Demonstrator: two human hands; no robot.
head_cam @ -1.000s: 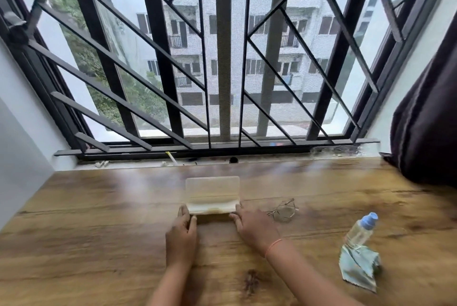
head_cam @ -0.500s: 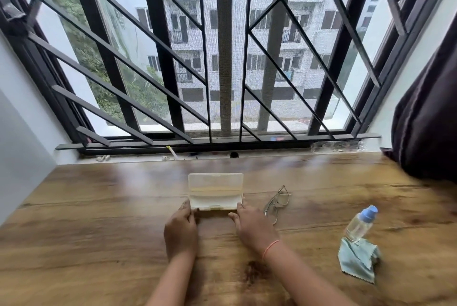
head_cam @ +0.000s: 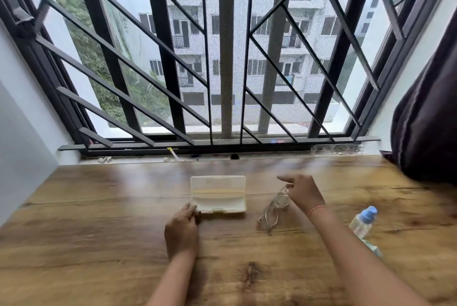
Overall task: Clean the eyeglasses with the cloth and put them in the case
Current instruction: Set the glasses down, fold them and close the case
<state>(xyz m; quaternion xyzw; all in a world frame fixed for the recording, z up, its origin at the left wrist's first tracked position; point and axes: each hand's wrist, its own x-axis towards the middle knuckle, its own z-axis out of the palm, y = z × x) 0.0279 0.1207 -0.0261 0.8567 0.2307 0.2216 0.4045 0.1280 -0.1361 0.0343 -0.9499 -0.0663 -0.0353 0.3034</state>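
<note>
The eyeglasses [head_cam: 274, 207] are a thin metal wire frame with clear lenses, lying flat on the wooden desk [head_cam: 99, 244] at a slant. One lens is farther from you and one nearer, with a temple tip pointing back toward you. They sit just to the right of the eyeglass case [head_cam: 217, 197], apart from it. The case is pale, translucent plastic and lies open, its lid tipped up toward the window. Your right hand [head_cam: 305, 194] hovers at the far lens. Its index finger sticks straight out to the left, and the thumb and other fingers [head_cam: 289, 186] curl down at that lens's rim. I cannot tell whether they pinch the frame yet or only touch it. Your left hand [head_cam: 181, 231] rests on the desk with its fingers bunched against the case's near-left corner, and I cannot tell whether they grip it. A spray bottle [head_cam: 363, 223] with a blue cap lies well to the right. The pale cloth [head_cam: 373, 251] lies beside it, mostly hidden by your right forearm.
</note>
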